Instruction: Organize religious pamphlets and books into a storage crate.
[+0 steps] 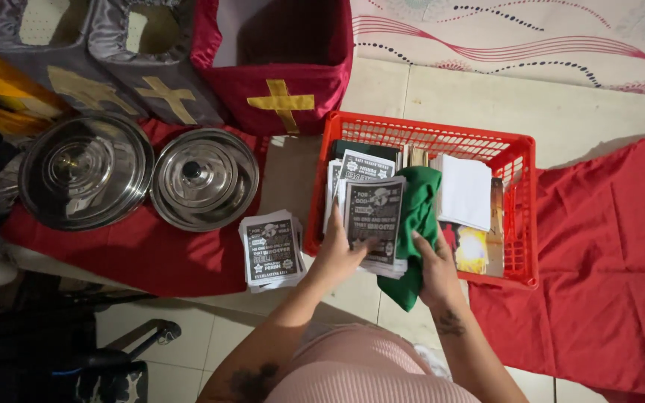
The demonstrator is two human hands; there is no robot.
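Note:
My left hand (340, 252) grips a thick stack of black-and-white printed leaflets (375, 216) over the front left part of a red plastic basket (520, 160). My right hand (436, 270) holds the same stack from the right, pressed against a folded green cloth (418, 216) that hangs over the basket's front rim. More leaflets, dark books and white papers (466, 192) stand inside the basket. A second pile of leaflets (271, 250) lies on the floor just left of the basket.
Two round steel lidded dishes (86, 170) (204, 177) rest on a red cloth (151, 254) at left. Behind them stand grey and dark red fabric boxes (281, 67) bearing yellow crosses. Another red cloth (606, 261) spreads at right. A patterned mat (516, 37) lies beyond.

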